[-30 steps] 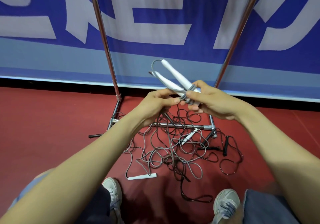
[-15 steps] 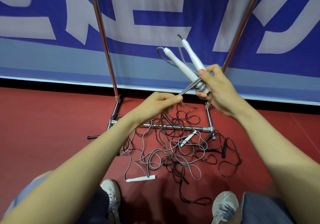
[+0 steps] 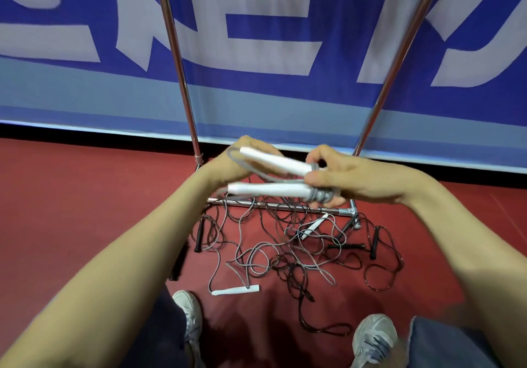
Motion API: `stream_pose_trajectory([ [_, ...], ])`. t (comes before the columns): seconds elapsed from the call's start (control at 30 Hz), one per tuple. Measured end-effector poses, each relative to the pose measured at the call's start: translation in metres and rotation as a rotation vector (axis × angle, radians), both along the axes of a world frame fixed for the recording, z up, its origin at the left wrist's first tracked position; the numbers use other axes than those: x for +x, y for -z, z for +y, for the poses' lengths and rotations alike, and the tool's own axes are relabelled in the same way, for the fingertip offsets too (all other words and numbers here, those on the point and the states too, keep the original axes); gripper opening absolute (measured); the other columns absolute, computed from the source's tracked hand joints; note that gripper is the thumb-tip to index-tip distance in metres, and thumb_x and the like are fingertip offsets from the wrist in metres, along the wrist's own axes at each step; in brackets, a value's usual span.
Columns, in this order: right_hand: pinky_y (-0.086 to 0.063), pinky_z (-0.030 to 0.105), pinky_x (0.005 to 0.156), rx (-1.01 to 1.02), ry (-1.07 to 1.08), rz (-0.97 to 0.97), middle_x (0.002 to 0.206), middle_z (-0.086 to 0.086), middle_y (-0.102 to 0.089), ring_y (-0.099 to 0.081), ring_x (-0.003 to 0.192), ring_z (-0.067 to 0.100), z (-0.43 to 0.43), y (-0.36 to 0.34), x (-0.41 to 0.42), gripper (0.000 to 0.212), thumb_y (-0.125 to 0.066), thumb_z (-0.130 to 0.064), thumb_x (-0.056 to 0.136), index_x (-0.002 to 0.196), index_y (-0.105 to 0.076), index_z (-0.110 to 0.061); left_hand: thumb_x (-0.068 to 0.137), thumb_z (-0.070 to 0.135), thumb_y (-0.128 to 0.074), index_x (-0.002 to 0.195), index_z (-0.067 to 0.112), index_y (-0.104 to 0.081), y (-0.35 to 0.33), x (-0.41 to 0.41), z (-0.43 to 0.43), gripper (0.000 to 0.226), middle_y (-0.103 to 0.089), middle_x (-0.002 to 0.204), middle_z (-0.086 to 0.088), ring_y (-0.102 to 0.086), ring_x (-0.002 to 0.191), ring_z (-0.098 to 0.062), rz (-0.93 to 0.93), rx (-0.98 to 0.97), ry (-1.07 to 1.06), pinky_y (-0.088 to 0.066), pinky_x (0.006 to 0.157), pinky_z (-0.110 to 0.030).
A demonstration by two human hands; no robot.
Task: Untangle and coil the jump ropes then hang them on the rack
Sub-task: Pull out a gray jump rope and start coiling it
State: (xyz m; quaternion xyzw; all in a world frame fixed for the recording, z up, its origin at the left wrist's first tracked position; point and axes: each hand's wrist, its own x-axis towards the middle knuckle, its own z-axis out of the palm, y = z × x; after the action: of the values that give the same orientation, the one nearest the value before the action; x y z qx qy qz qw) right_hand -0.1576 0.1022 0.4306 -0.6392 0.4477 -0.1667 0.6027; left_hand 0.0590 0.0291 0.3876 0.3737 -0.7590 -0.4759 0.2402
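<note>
Two white handles (image 3: 271, 188) of a grey jump rope lie side by side, pointing left, with grey cord wound around their right ends. My right hand (image 3: 348, 179) grips those wrapped ends. My left hand (image 3: 236, 162) sits behind the handles' left tips, its fingers curled by the grey cord loop there; the handles hide its grip. On the red floor below lies a tangle of grey and dark ropes (image 3: 285, 253) with another white handle (image 3: 236, 290) in front and black handles (image 3: 373, 242) to the right. The chrome rack (image 3: 273, 206) stands behind the tangle.
The rack's two uprights (image 3: 174, 54) rise in front of a blue and white banner (image 3: 256, 25). Its base bar crosses just under my hands. My two shoes (image 3: 188, 313) stand on the red floor close to the tangle's near edge.
My right hand came down and turned the handles from pointing up to lying level, pointing left. My left hand moved up behind their tips.
</note>
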Motion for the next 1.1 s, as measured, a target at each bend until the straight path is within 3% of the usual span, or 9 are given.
stream_pose_trajectory([
  [0.17,-0.034,0.027,0.057,0.155,-0.168,0.261,0.078,0.008,-0.062,-0.043,0.067,0.02,-0.007,0.011,-0.004,0.046,-0.066,-0.038,0.081,0.109,-0.038,-0.014,0.069,0.01,-0.083,0.076,0.014,-0.076,-0.029,-0.01,0.011,0.01,-0.071,0.074,-0.003,-0.06,0.067,-0.005,-0.081,-0.007,0.099,-0.045,0.068,-0.017],
  [0.33,-0.039,0.03,0.068,-0.348,-0.156,0.847,0.09,0.0,-0.059,-0.051,0.072,0.013,-0.021,0.033,-0.001,0.042,-0.055,-0.041,0.095,0.125,-0.042,-0.015,0.077,0.021,-0.079,0.086,0.012,-0.076,-0.018,-0.04,0.026,0.013,-0.068,0.069,0.004,-0.05,0.051,0.004,-0.279,-0.309,0.027,-0.034,0.054,-0.008],
  [0.47,-0.046,0.04,0.083,-0.58,0.117,0.932,0.113,0.015,-0.059,-0.058,0.099,0.034,-0.031,0.038,-0.017,0.042,-0.052,-0.039,0.097,0.132,-0.038,-0.021,0.094,0.014,-0.06,0.099,0.005,-0.055,-0.005,-0.046,0.025,0.011,-0.069,0.078,-0.01,-0.059,0.051,-0.016,-0.149,0.096,-0.105,-0.05,0.054,-0.026],
  [0.63,-0.043,0.042,0.082,-0.825,0.194,1.042,0.11,0.014,-0.052,-0.055,0.103,0.038,-0.027,0.028,-0.021,0.044,-0.045,-0.039,0.1,0.14,-0.035,-0.024,0.098,0.009,-0.051,0.091,0.005,-0.058,0.0,-0.043,0.024,0.011,-0.069,0.08,-0.008,-0.063,0.064,-0.013,-0.214,0.275,0.003,-0.051,0.074,-0.03],
  [0.7,-0.042,0.041,0.081,-0.829,0.214,1.029,0.108,0.013,-0.052,-0.054,0.102,0.038,-0.027,0.021,-0.023,0.044,-0.045,-0.038,0.1,0.14,-0.036,-0.024,0.096,0.016,-0.057,0.09,0.003,-0.065,-0.006,-0.04,0.018,0.016,-0.071,0.08,-0.009,-0.065,0.066,-0.016,-0.267,0.116,-0.123,-0.051,0.067,-0.024],
  [0.77,-0.04,0.038,0.081,-0.746,0.169,0.976,0.106,0.011,-0.053,-0.053,0.101,0.034,-0.027,0.016,-0.026,0.043,-0.047,-0.039,0.099,0.139,-0.037,-0.026,0.093,0.034,-0.061,0.087,0.011,-0.069,-0.012,-0.033,0.008,0.026,-0.072,0.078,-0.008,-0.066,0.072,-0.021,-0.53,-0.299,-0.321,-0.052,0.069,-0.028],
  [0.83,-0.041,0.036,0.08,-0.601,0.089,0.932,0.105,0.011,-0.057,-0.053,0.098,0.031,-0.028,0.012,-0.03,0.042,-0.05,-0.039,0.098,0.137,-0.041,-0.025,0.085,0.054,-0.063,0.081,0.015,-0.069,-0.019,-0.025,0.001,0.04,-0.07,0.076,-0.008,-0.063,0.077,-0.025,-0.658,-0.461,-0.479,-0.048,0.068,-0.03],
  [0.97,-0.039,0.036,0.076,-0.602,0.164,0.992,0.102,0.011,-0.056,-0.053,0.098,0.032,-0.033,0.019,-0.039,0.04,-0.048,-0.036,0.099,0.136,-0.042,-0.022,0.086,0.049,-0.065,0.08,0.013,-0.072,-0.014,-0.025,0.004,0.037,-0.06,0.061,0.003,-0.05,0.051,0.002,-0.354,-0.181,-0.317,-0.038,0.053,-0.016],
  [1.1,-0.038,0.038,0.079,-0.841,0.427,0.891,0.107,0.013,-0.051,-0.053,0.102,0.037,-0.036,0.026,-0.04,0.047,-0.045,-0.034,0.1,0.145,-0.035,-0.027,0.099,0.035,-0.05,0.103,0.009,-0.069,-0.011,-0.035,0.014,0.033,-0.065,0.078,0.002,-0.05,0.057,-0.009,0.032,0.246,-0.194,-0.041,0.06,-0.024],
])
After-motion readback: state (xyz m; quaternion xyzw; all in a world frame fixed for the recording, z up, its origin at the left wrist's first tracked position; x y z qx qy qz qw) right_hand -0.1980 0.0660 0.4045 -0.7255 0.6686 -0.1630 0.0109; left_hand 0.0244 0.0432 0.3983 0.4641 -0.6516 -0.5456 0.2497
